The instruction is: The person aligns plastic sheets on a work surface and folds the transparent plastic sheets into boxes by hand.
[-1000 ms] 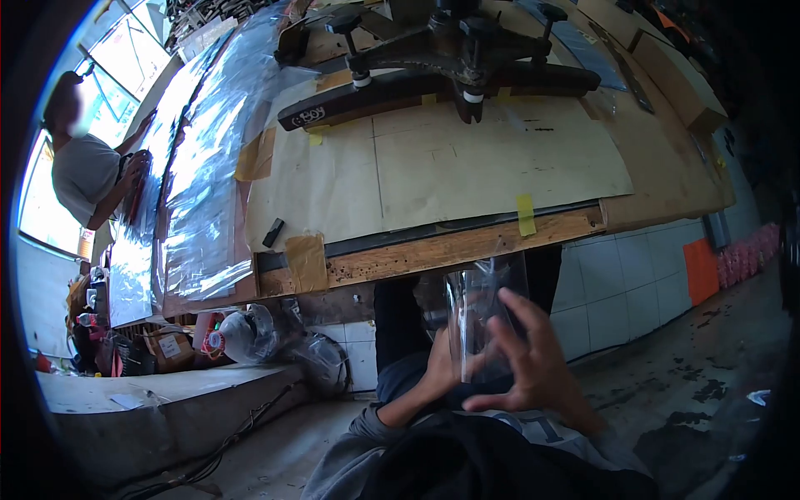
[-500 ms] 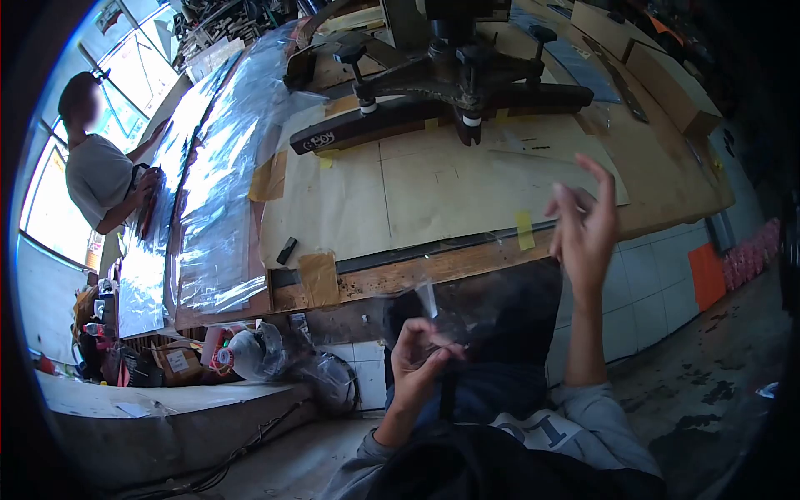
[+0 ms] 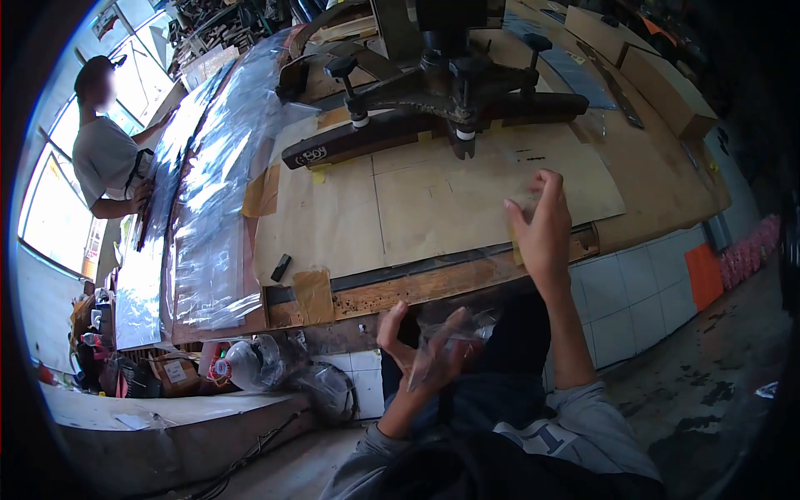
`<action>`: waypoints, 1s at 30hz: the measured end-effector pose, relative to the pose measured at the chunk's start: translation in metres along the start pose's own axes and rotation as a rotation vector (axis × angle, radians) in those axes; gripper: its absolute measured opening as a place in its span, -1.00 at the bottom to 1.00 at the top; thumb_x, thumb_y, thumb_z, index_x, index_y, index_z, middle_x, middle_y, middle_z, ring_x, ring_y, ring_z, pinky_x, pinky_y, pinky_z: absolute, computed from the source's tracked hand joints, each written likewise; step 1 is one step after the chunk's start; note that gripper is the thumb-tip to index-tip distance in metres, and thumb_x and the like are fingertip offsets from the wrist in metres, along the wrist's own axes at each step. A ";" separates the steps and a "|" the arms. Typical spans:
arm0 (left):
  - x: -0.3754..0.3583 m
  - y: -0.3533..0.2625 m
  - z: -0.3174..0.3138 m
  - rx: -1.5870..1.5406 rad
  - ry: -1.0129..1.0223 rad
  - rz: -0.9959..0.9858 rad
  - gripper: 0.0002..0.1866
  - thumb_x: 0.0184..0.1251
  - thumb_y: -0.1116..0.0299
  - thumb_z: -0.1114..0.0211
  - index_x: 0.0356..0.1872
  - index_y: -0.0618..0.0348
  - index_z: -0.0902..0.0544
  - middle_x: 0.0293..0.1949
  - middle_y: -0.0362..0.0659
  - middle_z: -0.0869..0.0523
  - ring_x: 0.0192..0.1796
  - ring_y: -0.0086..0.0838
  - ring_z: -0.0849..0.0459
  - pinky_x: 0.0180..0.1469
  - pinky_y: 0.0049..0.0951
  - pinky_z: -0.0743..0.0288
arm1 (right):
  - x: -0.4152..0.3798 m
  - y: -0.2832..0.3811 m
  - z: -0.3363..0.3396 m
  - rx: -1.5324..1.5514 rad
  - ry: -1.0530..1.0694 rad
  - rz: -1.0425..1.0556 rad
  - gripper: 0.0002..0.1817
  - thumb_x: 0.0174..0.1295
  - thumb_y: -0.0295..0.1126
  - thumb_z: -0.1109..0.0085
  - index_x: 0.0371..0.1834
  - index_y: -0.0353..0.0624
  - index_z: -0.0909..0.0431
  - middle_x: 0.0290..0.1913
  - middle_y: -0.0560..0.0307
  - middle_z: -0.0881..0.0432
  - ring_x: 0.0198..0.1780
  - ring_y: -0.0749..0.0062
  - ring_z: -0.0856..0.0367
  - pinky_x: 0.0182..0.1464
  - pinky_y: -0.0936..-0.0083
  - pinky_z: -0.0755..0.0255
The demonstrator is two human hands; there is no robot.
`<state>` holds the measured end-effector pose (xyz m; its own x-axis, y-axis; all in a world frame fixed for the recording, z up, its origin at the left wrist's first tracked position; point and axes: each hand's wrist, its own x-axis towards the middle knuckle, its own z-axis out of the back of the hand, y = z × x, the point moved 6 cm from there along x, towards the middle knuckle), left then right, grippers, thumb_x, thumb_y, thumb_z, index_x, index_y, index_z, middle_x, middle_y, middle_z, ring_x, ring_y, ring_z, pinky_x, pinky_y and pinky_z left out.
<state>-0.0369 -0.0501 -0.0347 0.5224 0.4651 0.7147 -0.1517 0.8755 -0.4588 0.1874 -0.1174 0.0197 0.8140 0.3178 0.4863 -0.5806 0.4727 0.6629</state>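
My left hand (image 3: 417, 354) is in front of the table edge, above my lap. Crumpled clear plastic film (image 3: 450, 346) lies across its palm and fingers; thumb and fingers stand apart around it. Raised over the near edge of the table is my right hand (image 3: 546, 233), its fingers curved and the thumb apart from them. Nothing that I can make out is in it. Behind it a large sheet of tan paper (image 3: 450, 208) with drawn lines covers the tabletop. A small black block (image 3: 282, 267) rests at the paper's near left corner.
A dark metal clamp frame with a long bar (image 3: 367, 137) presses over the paper. Shiny plastic sheeting (image 3: 212, 200) covers the left side, where another person (image 3: 108, 150) stands. Cardboard boxes (image 3: 667, 87) sit at the back right. Bottles and bags (image 3: 246, 365) lie below left.
My right hand has moved left and its fingers have curled. My left hand has gone from a pinch to spread fingers, with the film now across it. The view has shifted slightly.
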 end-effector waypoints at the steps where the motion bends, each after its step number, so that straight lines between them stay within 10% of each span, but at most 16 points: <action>1: 0.011 -0.001 0.004 0.067 0.007 -0.070 -0.71 0.05 0.23 -0.40 -0.13 -0.15 -0.77 0.31 0.16 -0.33 0.41 -0.03 -0.25 0.49 0.13 0.06 | -0.001 0.009 0.002 -0.120 -0.028 0.097 -0.52 0.18 -0.46 -0.33 0.11 -0.17 -0.32 -0.17 -0.08 -0.61 -0.04 0.18 -0.66 -0.12 0.26 -0.53; 4: 0.042 0.007 -0.005 0.207 0.419 -0.232 -0.66 0.04 0.26 -0.39 -0.08 -0.19 -0.76 0.42 0.01 -0.32 0.46 -0.16 -0.28 0.52 0.20 0.21 | -0.008 0.030 0.000 -0.484 -0.062 0.450 -0.51 0.17 -0.36 -0.34 0.17 -0.15 -0.45 0.11 -0.04 -0.58 0.25 0.23 -0.52 0.21 0.06 -0.39; 12: 0.099 0.010 -0.020 -0.033 0.765 -0.306 -0.44 0.19 0.17 -0.25 0.30 -0.27 -0.52 0.52 -0.10 -0.20 0.55 -0.14 -0.14 0.53 0.20 0.21 | -0.019 0.017 -0.010 -0.394 0.203 0.440 -0.57 0.30 -0.10 -0.17 0.07 -0.18 -0.59 0.18 0.09 -0.60 0.29 0.32 -0.49 0.43 -0.08 -0.07; 30: 0.092 0.013 -0.018 0.029 0.734 -0.335 -0.50 0.23 0.15 -0.24 0.21 -0.01 -0.58 0.51 -0.09 -0.24 0.54 -0.18 -0.17 0.51 0.12 0.11 | -0.034 0.005 -0.002 -0.463 0.375 0.390 -0.26 0.33 0.15 -0.01 0.38 -0.20 -0.32 0.41 -0.03 -0.38 0.47 0.23 -0.28 0.46 -0.28 0.10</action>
<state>0.0241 0.0016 0.0157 0.9605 -0.0184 0.2777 0.0937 0.9609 -0.2607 0.1565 -0.1242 0.0056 0.5489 0.7566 0.3552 -0.8306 0.5415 0.1301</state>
